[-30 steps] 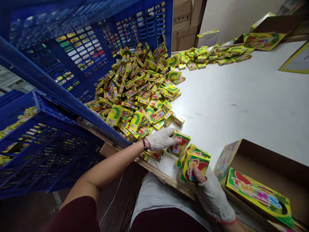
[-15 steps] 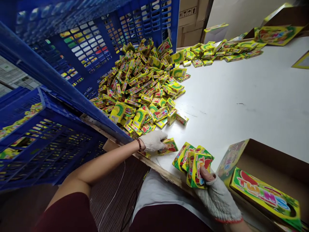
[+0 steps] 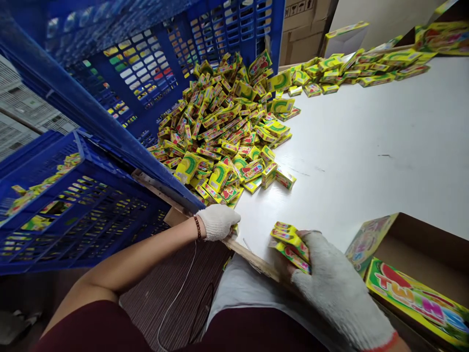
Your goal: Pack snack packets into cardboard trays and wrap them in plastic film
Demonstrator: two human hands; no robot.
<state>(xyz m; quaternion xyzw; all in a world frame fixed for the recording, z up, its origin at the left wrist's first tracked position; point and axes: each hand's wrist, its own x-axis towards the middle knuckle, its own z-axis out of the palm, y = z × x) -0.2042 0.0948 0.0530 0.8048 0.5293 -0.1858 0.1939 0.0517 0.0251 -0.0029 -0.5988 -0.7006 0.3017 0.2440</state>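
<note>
My gloved right hand (image 3: 326,278) curls closed around a few small yellow boxes (image 3: 291,244) at the near edge of a white table (image 3: 348,156), above a dark ridged floor (image 3: 150,293). My gloved left hand (image 3: 220,222), fingers bent, meets another box (image 3: 235,228), mostly hidden; I cannot tell whether it is gripped. To the right sits an open carton (image 3: 421,252). Beyond, a heap of boxes (image 3: 227,132) spills from a tipped blue crate (image 3: 110,133); brown cardboard boxes (image 3: 306,34) stand farther back.
</note>
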